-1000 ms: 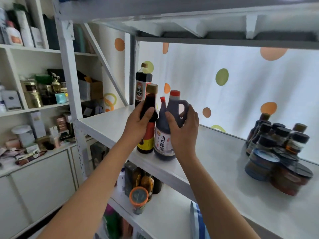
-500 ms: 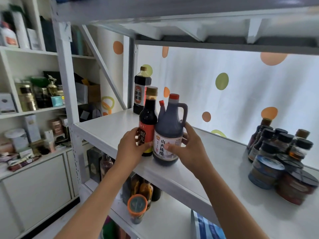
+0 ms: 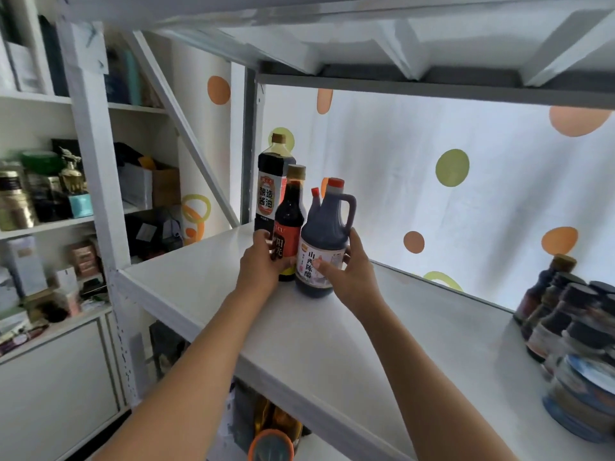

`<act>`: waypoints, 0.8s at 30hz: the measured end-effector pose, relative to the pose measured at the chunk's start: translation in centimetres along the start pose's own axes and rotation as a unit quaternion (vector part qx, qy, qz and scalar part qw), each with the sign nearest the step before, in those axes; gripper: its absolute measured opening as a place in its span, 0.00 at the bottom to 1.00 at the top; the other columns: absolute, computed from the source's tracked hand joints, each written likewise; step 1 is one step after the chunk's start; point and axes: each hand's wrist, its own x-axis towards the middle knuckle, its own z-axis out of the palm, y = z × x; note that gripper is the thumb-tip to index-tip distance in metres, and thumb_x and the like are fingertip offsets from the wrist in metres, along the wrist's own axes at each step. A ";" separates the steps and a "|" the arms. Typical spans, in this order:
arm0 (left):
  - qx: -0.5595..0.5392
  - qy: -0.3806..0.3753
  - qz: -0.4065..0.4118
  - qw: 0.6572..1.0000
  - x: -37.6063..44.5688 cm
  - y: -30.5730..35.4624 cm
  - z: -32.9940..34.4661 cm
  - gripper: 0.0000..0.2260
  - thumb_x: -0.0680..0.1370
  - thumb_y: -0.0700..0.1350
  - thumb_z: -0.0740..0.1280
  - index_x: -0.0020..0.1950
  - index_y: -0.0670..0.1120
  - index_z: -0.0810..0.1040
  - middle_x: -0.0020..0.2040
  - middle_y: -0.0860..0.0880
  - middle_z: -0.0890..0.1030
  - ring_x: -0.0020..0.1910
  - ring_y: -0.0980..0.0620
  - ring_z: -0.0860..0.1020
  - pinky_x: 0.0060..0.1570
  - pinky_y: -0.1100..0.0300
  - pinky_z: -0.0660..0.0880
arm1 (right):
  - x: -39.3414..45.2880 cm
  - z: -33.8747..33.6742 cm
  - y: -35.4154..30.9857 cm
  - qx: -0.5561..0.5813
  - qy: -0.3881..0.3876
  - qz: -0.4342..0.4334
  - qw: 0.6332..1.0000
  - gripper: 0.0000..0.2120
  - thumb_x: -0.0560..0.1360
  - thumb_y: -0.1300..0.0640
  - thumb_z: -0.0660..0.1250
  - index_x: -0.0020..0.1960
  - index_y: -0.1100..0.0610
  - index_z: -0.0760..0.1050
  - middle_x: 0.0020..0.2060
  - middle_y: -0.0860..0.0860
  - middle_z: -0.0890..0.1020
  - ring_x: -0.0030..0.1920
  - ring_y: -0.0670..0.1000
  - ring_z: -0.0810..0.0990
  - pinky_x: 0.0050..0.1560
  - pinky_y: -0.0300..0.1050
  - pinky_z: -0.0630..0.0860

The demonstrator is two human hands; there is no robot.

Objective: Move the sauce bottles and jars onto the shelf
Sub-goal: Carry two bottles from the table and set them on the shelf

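Observation:
On the white shelf (image 3: 332,344) stand three dark bottles close together. My left hand (image 3: 263,261) grips the lower part of a slim dark bottle with a gold cap and red label (image 3: 290,217). My right hand (image 3: 349,277) holds the base of a dark vinegar jug with a red cap and side handle (image 3: 327,241), thumb across its white label. A second red-tipped bottle hides behind the jug. Behind them a tall soy sauce bottle (image 3: 273,184) stands upright at the back left corner.
A cluster of small dark-capped sauce bottles (image 3: 562,311) and stacked jars (image 3: 579,394) fills the shelf's right end. Below, the lower shelf holds more bottles and an orange-lidded jar (image 3: 271,445). A white upright post (image 3: 96,181) and cluttered side shelves (image 3: 40,194) stand at left.
Both hands slid down from the bottles' necks to their lower bodies. The two bottles now stand further back on the shelf, nearer the tall soy sauce bottle.

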 end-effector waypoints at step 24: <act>0.071 0.059 0.060 0.994 11.4 -3.3 6.3 0.24 0.76 0.50 0.71 0.70 0.46 0.71 0.65 0.44 0.74 0.64 0.43 0.74 0.63 0.51 0.71 | 12.9 3.4 5.8 -0.012 0.057 -0.018 0.998 0.39 0.75 0.61 0.71 0.78 0.45 0.55 0.66 0.47 0.77 0.62 0.46 0.75 0.61 0.42 0.75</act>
